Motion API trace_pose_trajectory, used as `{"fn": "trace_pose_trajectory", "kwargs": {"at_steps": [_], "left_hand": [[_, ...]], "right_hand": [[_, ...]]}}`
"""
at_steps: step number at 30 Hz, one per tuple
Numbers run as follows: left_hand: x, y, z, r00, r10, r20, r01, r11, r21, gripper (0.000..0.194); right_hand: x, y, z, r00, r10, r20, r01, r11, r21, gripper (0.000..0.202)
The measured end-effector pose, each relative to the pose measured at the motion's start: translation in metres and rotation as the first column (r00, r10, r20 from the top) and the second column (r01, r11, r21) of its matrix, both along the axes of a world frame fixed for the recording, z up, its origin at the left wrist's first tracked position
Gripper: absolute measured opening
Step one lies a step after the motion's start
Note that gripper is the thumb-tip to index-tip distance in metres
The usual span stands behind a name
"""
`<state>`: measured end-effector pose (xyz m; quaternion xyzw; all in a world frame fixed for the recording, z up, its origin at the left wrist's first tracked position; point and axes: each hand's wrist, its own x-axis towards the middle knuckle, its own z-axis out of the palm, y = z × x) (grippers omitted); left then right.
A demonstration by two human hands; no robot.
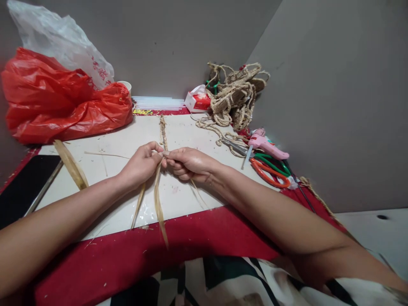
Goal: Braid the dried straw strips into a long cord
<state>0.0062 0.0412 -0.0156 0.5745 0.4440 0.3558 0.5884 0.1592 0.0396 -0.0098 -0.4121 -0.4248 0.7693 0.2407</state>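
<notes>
My left hand (144,163) and my right hand (188,163) meet over the white board (188,131), fingertips pinched together on dry straw strands. A narrow straw braid (162,127) runs from the pinch away from me to the board's far edge. Loose strips hang toward me, among them a wide strand (158,199) between the hands and another strip (138,208) under the left one. From below my right hand a thin strand (198,193) sticks out. My fingers hide the exact spot where the strands cross.
Left lie a phone (28,182), a loose straw strip (70,165) and a red plastic bag (63,102). At the back are clear sticks (159,103), a tissue pack (198,100) and coiled straw rope (236,95). A pink glue gun (266,143) and orange-handled scissors (270,174) lie right.
</notes>
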Motion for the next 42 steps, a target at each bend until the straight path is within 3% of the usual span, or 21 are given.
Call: {"fn": "trace_pose_trajectory", "kwargs": {"at_steps": [3,6,9,12,18,22,26,28,31,32,34,36,38,40,42], "left_hand": [[-0.003,0.003,0.000,0.995,-0.063,-0.072,0.066,0.997,0.049,0.007],[-0.007,0.007,0.002,0.960,-0.103,-0.262,0.165,0.960,0.228,0.010],[-0.011,0.009,0.006,0.877,-0.046,-0.479,0.256,0.887,0.383,0.013],[-0.012,0.006,0.011,0.804,0.053,-0.593,0.262,0.863,0.432,0.017],[-0.006,-0.014,0.009,0.812,0.139,-0.567,0.146,0.892,0.427,0.013],[0.002,-0.030,0.006,0.761,0.119,-0.638,0.184,0.903,0.388,0.011],[0.003,-0.039,0.011,0.714,0.049,-0.699,0.299,0.881,0.368,0.004],[0.001,-0.035,0.014,0.766,0.023,-0.642,0.315,0.858,0.407,0.010],[-0.004,-0.018,0.017,0.888,0.122,-0.444,0.119,0.871,0.477,0.017],[-0.005,-0.012,0.016,0.919,0.152,-0.364,0.029,0.893,0.449,0.015],[-0.005,-0.001,0.013,0.975,0.080,-0.208,-0.028,0.970,0.241,0.011],[-0.003,0.004,0.010,0.996,-0.087,-0.035,0.085,0.994,-0.062,0.012],[-0.002,0.004,0.008,0.979,-0.187,0.081,0.202,0.947,-0.248,0.016],[-0.002,0.002,0.007,0.976,-0.204,0.070,0.216,0.933,-0.288,0.019],[-0.003,0.001,0.005,0.984,-0.179,-0.019,0.171,0.961,-0.216,0.019]], "right_hand": [[-0.002,-0.003,-0.001,0.998,-0.065,0.017,0.065,0.998,-0.006,0.029],[-0.005,-0.005,-0.004,0.985,-0.152,0.080,0.151,0.988,0.016,0.031],[-0.008,-0.007,-0.007,0.972,-0.218,0.091,0.213,0.975,0.061,0.033],[-0.009,-0.009,-0.009,0.963,-0.253,0.090,0.244,0.964,0.102,0.032],[-0.012,-0.015,-0.009,0.956,-0.290,0.041,0.287,0.955,0.074,0.040],[-0.011,-0.016,-0.009,0.962,-0.273,0.001,0.272,0.962,0.035,0.037],[-0.007,-0.013,-0.007,0.967,-0.251,-0.032,0.250,0.967,-0.051,0.026],[-0.004,-0.011,-0.006,0.970,-0.230,-0.078,0.225,0.972,-0.072,0.021],[0.002,-0.007,-0.003,0.970,-0.195,-0.147,0.182,0.978,-0.101,0.021],[0.003,-0.006,-0.002,0.970,-0.181,-0.160,0.164,0.980,-0.112,0.020],[0.005,-0.004,0.000,0.974,-0.151,-0.171,0.131,0.983,-0.125,0.019],[0.007,-0.002,0.000,0.977,-0.125,-0.174,0.106,0.988,-0.116,0.020],[0.008,0.000,0.000,0.983,-0.095,-0.157,0.078,0.991,-0.111,0.021],[0.010,0.002,0.000,0.990,-0.069,-0.124,0.056,0.993,-0.108,0.020],[0.012,0.004,0.000,0.995,-0.042,-0.091,0.034,0.996,-0.087,0.019]]}}
